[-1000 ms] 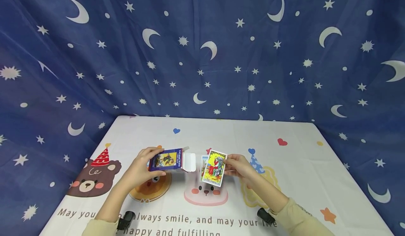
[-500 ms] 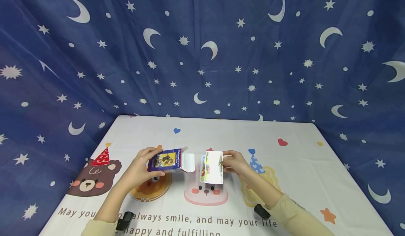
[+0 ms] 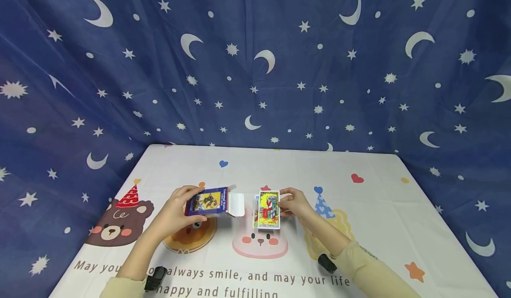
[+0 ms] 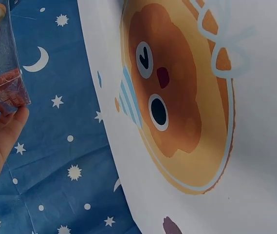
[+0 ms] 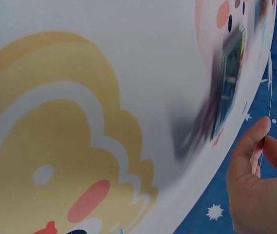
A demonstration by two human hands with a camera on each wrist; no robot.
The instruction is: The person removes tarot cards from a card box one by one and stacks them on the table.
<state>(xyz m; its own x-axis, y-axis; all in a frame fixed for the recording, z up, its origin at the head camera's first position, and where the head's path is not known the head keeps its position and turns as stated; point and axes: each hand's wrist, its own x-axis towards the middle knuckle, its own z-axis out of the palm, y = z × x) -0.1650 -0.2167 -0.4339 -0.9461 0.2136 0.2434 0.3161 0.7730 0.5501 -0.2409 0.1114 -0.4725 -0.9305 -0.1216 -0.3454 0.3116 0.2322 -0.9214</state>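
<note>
My left hand [image 3: 175, 211] grips a dark blue tarot card box [image 3: 206, 201], thumb and fingers on opposite sides. Its white end flap [image 3: 237, 205] hangs open toward the right. In the left wrist view, the box [image 4: 2, 63] shows a clear, shiny wrap or edge and a red band. My right hand [image 3: 294, 203] pinches a tarot card [image 3: 269, 210] by its right edge, its yellow and red picture facing up. That card appears edge-on in the right wrist view, raised above a stack of cards [image 5: 230, 80] lying on the table. From the head view the card covers most of that stack.
A white tablecloth [image 3: 339, 174] with printed cartoon animals and lettering covers the table. Blue curtain fabric [image 3: 255, 89] with moons and stars rises behind and at both sides. A small black device [image 3: 155, 278] sits at each wrist.
The card in my right hand has turned from slanted to nearly straight and shifted slightly left. Glare whitened its face half a second ago; the picture shows again. The box has barely moved.
</note>
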